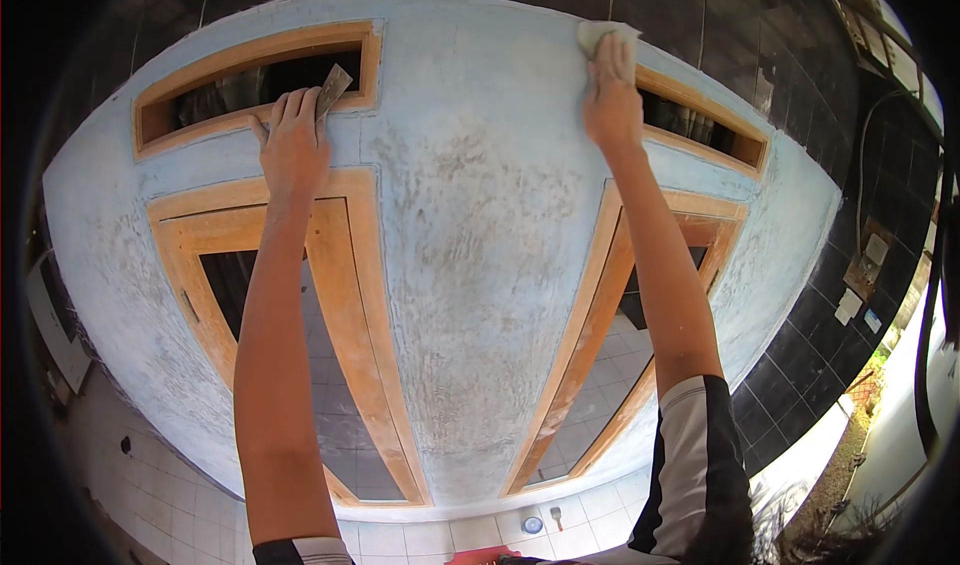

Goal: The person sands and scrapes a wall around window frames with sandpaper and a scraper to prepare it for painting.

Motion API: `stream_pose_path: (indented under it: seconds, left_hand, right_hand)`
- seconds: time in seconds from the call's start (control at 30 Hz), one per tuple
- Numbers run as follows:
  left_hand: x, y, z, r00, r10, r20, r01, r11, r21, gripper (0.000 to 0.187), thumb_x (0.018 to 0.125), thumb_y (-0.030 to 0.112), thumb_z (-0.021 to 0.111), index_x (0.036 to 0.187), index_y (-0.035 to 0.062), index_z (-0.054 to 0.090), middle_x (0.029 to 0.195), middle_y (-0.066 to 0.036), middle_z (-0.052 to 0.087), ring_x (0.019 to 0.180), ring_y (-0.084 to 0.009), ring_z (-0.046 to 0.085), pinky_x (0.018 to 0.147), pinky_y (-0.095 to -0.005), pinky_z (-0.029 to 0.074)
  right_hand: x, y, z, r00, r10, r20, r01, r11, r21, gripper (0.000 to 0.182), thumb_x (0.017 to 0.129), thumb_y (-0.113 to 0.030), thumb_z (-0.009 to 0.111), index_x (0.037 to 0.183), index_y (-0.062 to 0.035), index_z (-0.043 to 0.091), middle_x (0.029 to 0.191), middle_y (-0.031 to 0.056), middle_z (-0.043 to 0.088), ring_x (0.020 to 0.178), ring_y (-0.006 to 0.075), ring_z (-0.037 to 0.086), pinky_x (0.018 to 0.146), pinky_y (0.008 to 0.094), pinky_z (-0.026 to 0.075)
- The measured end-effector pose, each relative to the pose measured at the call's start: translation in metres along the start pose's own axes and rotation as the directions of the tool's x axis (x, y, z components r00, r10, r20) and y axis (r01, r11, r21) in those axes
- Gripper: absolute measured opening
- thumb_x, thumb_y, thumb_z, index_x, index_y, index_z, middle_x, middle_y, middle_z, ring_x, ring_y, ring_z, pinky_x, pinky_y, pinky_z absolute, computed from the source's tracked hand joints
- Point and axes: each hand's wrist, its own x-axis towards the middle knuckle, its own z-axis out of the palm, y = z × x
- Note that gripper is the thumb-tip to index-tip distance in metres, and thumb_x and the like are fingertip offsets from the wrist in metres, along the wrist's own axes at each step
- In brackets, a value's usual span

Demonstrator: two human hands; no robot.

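While left fingers [292, 105] grip scraper [335, 90] — right fingers [606, 65] hold pale sheet [622, 32] against mottled wall [470, 225].

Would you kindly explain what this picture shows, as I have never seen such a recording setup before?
Certainly. There is no machine arm here, only a person's two bare hands. One camera, worn on the head, looks forward and down, and the view looks rounded.

The left hand holds a flat scraper by the upper left wooden frame. The right hand holds a pale pad, material unclear, at the top of the blotchy blue wall.

Below, on the tiled floor, lie a brush and a small round object.
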Motion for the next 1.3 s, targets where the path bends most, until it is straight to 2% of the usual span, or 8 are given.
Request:
stream_pose_path:
  seconds: [0.17,0.4,0.57,0.73,0.87,1.0,1.17,1.3]
  left_hand:
    - [-0.003,0.000,0.005,1.000,-0.001,-0.003,0.001,1.000,0.027,0.040,0.099,0.016,0.058,0.139,0.0200,0.056,0.138,0.003,0.057,0.138,-0.0189,0.047,0.121,-0.0683,0.023]
    - [-0.003,0.000,0.003,1.000,0.003,0.001,-0.003,0.999,0.036,0.041,0.099,0.016,0.058,0.139,0.0204,0.055,0.138,0.004,0.056,0.137,-0.0183,0.047,0.121,-0.0682,0.023]
    - [-0.002,0.000,0.003,1.000,-0.003,0.008,0.003,1.000,0.027,0.041,0.098,0.017,0.058,0.139,0.0199,0.055,0.138,0.004,0.056,0.138,-0.0183,0.047,0.121,-0.0680,0.023]
    - [-0.002,0.001,-0.003,1.000,-0.007,0.031,0.007,1.000,-0.011,0.041,0.099,0.015,0.057,0.140,0.0188,0.054,0.140,0.001,0.055,0.139,-0.0208,0.046,0.121,-0.0680,0.022]
    - [-0.002,-0.001,-0.002,0.999,0.000,0.054,0.001,0.999,-0.032,0.041,0.099,0.013,0.055,0.140,0.0176,0.054,0.142,-0.001,0.055,0.140,-0.0232,0.045,0.121,-0.0688,0.020]
    - [-0.002,0.000,0.001,0.999,-0.015,0.039,0.015,1.000,-0.017,0.040,0.098,0.015,0.058,0.138,0.0186,0.056,0.139,0.003,0.056,0.139,-0.0200,0.045,0.121,-0.0678,0.022]
    - [-0.001,0.000,0.001,1.000,-0.010,0.030,0.011,0.999,-0.035,0.040,0.099,0.015,0.058,0.138,0.0181,0.056,0.139,0.002,0.056,0.139,-0.0208,0.045,0.122,-0.0680,0.020]
    - [-0.002,-0.001,0.003,0.999,-0.013,0.036,0.015,0.999,-0.049,0.040,0.099,0.016,0.058,0.138,0.0180,0.056,0.140,0.002,0.056,0.140,-0.0211,0.045,0.122,-0.0683,0.020]
  right_hand:
    - [0.026,0.017,0.030,0.984,0.118,-0.132,-0.137,0.980,-0.146,0.056,0.108,-0.023,0.043,0.152,0.0101,0.035,0.159,0.0303,0.035,0.147,0.0499,0.033,0.121,0.0497,0.030]
    - [-0.003,-0.044,0.009,0.957,-0.273,0.092,0.250,0.946,0.205,0.057,0.107,-0.023,0.046,0.152,0.0090,0.034,0.161,0.0272,0.034,0.148,0.0471,0.031,0.124,0.0490,0.027]
    - [0.030,-0.036,0.034,0.995,0.016,-0.098,-0.016,1.000,0.002,0.057,0.107,-0.023,0.045,0.151,0.0112,0.034,0.162,0.0268,0.033,0.149,0.0466,0.031,0.121,0.0496,0.033]
    - [-0.031,-0.092,0.024,0.903,-0.424,0.064,0.425,0.905,0.011,0.057,0.105,-0.019,0.051,0.151,0.0106,0.036,0.162,0.0259,0.033,0.149,0.0452,0.031,0.119,0.0507,0.037]
    - [0.019,-0.041,0.015,0.994,-0.102,-0.027,0.104,0.990,0.092,0.052,0.106,-0.022,0.049,0.149,0.0083,0.043,0.158,0.0223,0.042,0.150,0.0396,0.032,0.110,0.0416,0.048]
    - [0.019,-0.057,0.040,0.991,-0.012,-0.130,0.002,0.997,-0.074,0.057,0.108,-0.024,0.046,0.150,0.0141,0.035,0.159,0.0311,0.033,0.150,0.0453,0.029,0.121,0.0511,0.031]
    - [-0.039,-0.084,0.022,0.895,-0.442,0.064,0.443,0.896,-0.008,0.057,0.105,-0.020,0.051,0.151,0.0097,0.037,0.160,0.0265,0.036,0.151,0.0413,0.029,0.118,0.0470,0.038]
    - [0.015,-0.028,0.007,0.998,-0.052,-0.036,0.053,0.998,0.029,0.054,0.106,-0.020,0.049,0.151,0.0087,0.039,0.159,0.0245,0.039,0.151,0.0401,0.031,0.112,0.0421,0.047]
